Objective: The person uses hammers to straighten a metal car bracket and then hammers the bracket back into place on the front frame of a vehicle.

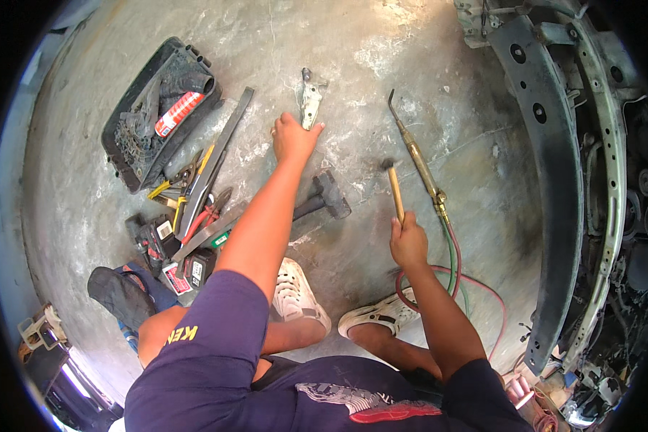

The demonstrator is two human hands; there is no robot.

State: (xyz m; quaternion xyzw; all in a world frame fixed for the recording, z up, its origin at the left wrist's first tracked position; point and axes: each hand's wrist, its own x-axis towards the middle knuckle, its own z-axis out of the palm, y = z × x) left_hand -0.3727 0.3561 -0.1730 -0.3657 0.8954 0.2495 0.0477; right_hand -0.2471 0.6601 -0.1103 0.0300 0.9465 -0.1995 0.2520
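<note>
My left hand grips the lower end of a small light metal bracket lying on the concrete, upper middle of the head view. My right hand holds a wooden-handled hammer, its dark head pointing away from me. Between my arms a large sledgehammer lies on the floor, its handle partly hidden by my left forearm. Right of the hammer rests a brass cutting torch with red and green hoses.
A black tray holding a red-labelled canister sits upper left. Pliers, long metal bars and cordless tool batteries lie at left. A curved dark metal beam and vehicle body parts line the right. My shoes are below my hands.
</note>
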